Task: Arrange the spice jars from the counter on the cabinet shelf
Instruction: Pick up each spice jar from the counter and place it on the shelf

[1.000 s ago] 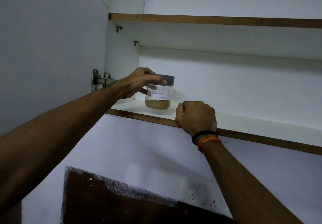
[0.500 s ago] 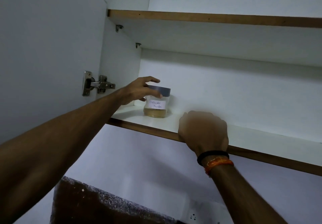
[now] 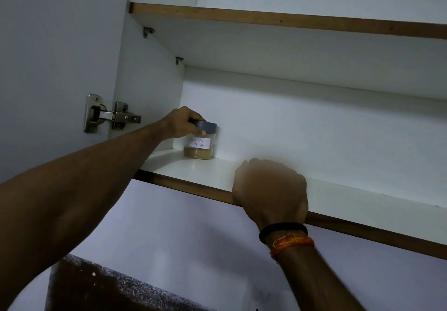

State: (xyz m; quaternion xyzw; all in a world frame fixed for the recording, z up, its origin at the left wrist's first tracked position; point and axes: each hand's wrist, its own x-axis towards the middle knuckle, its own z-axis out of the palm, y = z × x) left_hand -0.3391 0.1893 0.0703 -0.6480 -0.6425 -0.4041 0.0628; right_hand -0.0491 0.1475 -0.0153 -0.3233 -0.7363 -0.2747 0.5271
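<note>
A person reaches up into an open white cabinet. Their left hand (image 3: 180,122) grips the grey lid of a spice jar (image 3: 200,142), which stands upright in the back left corner of the lower shelf (image 3: 217,170). Their right hand (image 3: 269,190), fingers curled over the shelf's brown front edge, holds on near the jar. A metal hinge (image 3: 108,115) sits on the left.

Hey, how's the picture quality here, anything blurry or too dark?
Head view: dim overall, with a bluish cast. The right hand on the shelf edge is smeared by blur. The spice jar and left hand are sharper, the label partly readable. Straight shelf lines bow slightly.
</note>
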